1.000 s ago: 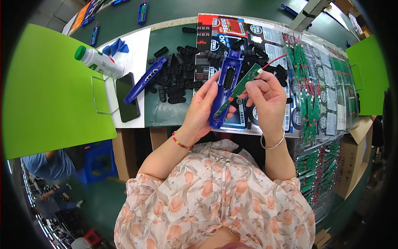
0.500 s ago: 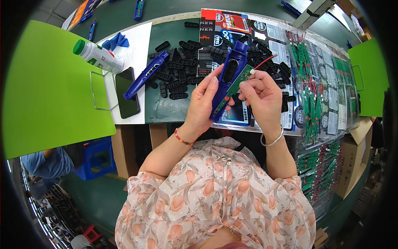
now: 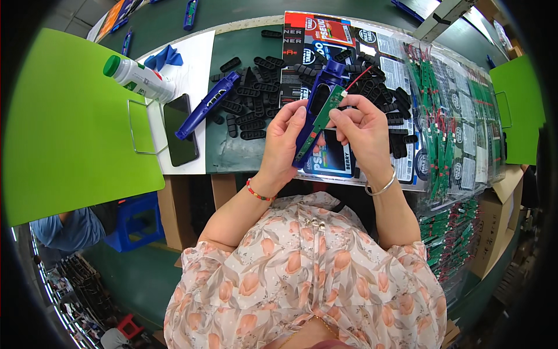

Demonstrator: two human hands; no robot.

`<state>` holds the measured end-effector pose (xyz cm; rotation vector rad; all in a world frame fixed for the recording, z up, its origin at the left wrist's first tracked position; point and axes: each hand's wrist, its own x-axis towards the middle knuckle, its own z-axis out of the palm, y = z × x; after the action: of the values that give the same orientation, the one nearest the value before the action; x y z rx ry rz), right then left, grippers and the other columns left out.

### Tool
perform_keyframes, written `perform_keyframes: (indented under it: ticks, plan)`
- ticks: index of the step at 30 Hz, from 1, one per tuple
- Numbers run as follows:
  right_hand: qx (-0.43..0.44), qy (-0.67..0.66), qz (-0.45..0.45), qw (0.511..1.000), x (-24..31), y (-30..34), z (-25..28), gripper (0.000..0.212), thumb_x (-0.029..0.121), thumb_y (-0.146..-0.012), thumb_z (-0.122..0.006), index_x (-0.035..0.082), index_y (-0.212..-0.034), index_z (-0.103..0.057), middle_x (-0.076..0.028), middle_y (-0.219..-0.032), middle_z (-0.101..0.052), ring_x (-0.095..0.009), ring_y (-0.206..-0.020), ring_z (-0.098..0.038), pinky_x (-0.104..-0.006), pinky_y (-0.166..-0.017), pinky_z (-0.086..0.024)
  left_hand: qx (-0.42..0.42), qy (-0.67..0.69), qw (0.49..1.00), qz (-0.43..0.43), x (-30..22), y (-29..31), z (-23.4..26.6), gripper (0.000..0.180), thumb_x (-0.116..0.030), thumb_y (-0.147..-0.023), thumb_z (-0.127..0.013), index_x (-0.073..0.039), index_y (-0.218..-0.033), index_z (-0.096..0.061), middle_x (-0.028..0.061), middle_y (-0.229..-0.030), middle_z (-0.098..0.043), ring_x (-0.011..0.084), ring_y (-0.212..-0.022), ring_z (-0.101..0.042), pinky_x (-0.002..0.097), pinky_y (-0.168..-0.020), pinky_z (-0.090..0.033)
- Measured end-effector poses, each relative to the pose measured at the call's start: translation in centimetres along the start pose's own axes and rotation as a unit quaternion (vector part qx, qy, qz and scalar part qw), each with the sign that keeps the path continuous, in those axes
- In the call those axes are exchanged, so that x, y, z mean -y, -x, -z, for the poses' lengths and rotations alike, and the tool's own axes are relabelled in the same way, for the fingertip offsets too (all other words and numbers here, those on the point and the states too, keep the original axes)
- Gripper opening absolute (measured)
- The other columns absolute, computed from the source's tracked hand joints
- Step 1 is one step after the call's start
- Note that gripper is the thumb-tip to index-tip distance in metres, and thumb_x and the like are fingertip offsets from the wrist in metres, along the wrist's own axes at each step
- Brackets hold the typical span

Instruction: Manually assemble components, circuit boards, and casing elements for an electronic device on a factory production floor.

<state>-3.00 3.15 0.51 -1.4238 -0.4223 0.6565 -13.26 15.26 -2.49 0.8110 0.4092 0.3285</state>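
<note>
Blue plastic casing (image 3: 321,93) gripped upright by left hand (image 3: 285,139) to steady it; right hand (image 3: 363,131) pinches green circuit board (image 3: 321,119) against its open side.

Dark green worktable (image 3: 232,154) between bright green panels (image 3: 70,128), blue stool (image 3: 136,224) beneath.

Your phone (image 3: 180,130) lies left on the tabletop (image 3: 232,154), the bottle (image 3: 139,78) behind it, circuit boards (image 3: 444,125) stacked right.

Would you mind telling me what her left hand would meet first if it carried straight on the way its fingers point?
Probably the blue plastic housing that the left hand already grips, then the loose black parts beyond, though depth is unclear.
</note>
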Motion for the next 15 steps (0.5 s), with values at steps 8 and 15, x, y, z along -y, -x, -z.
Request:
perform_keyframes:
  ticks: [8,15]
  plan:
    - [-0.032,0.039,0.010,0.999,0.3,0.3,-1.4,0.019,0.008,-0.086,-0.068,-0.002,-0.102,-0.067,-0.005,-0.075,-0.069,-0.004,-0.062,-0.059,-0.0179,-0.054,-0.046,-0.032,-0.106,0.992,-0.053,0.3,0.3,-0.4,0.032,-0.019,-0.096,-0.058,-0.001,-0.121,-0.050,0.0065,-0.088,-0.061,0.0100,-0.065,-0.062,0.0216,-0.054,-0.051]
    - [-0.080,0.078,0.057,0.992,-0.1,0.0,-2.0,0.016,0.007,-0.083,-0.070,-0.004,-0.095,-0.068,-0.007,-0.069,-0.069,-0.006,-0.056,-0.062,-0.0208,-0.051,-0.049,-0.020,-0.126,0.987,-0.101,0.8,0.6,-0.3,0.037,-0.012,-0.094,-0.060,0.001,-0.126,-0.047,0.0085,-0.101,-0.060,0.0100,-0.071,-0.062,0.0221,-0.058,-0.052]
